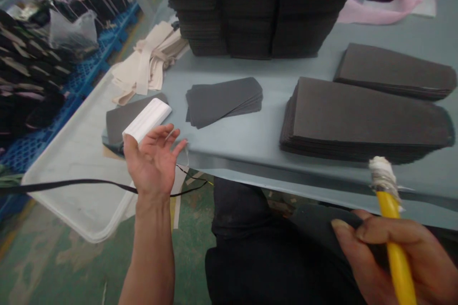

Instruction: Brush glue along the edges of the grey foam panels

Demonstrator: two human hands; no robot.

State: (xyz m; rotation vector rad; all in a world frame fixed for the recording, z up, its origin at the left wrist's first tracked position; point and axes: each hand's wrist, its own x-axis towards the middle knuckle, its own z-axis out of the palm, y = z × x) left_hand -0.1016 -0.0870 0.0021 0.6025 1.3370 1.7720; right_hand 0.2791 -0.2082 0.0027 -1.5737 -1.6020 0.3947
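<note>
My left hand (pixel 153 159) is turned palm up at the table's left end. Its thumb rests against the near end of a white oblong piece (pixel 147 119), which appears pinched there, while the other fingers are spread and loosely curled. Thin strands hang by the fingertips. In the lower right, my right hand (pixel 400 252) is closed around a yellow-handled brush (pixel 391 228), whose white head is bound with wrapping. Between that thumb and forefinger is also a dark grey flat piece (pixel 322 221), held over my lap.
Dark grey piece stacks (pixel 368 114) lie on the table at right, with a smaller fanned pile (pixel 223 100) mid-table. Tall black stacks (pixel 250 9) stand behind. Beige strips (pixel 150 57) lie at left. A black strap (pixel 71 183) crosses a pale tray-like surface (pixel 71 162).
</note>
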